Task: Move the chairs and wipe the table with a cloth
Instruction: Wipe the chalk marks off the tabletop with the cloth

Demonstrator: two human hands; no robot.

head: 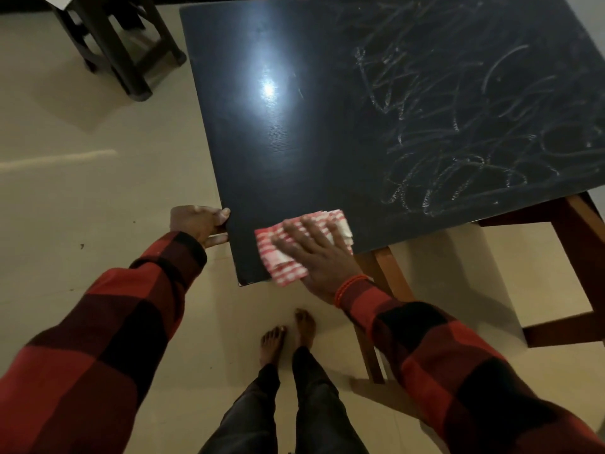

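- Red-and-black checked flannel sleeves reach forward from the lower corners; an orange beaded band circles the right wrist.
- Bare feet stand on smooth cream floor tiles just nearer than the hands.
- The right hand lies flat with fingers spread, pressing a folded red-and-white checked cloth onto the near corner of the table.
- The left hand, just left of the cloth, grips the table's left edge, fingers curled over the rim and thumb beneath.
- The tabletop is dark, glossy and rectangular; a bright glare sits beyond the hands, and pale looping scribble marks cover the area beyond and right of the right hand.
- Brown wooden table legs show under the right hand's side, partly hidden by the top.
- A dark wooden stool or chair stands far beyond the left hand, cut off by the frame's top edge.
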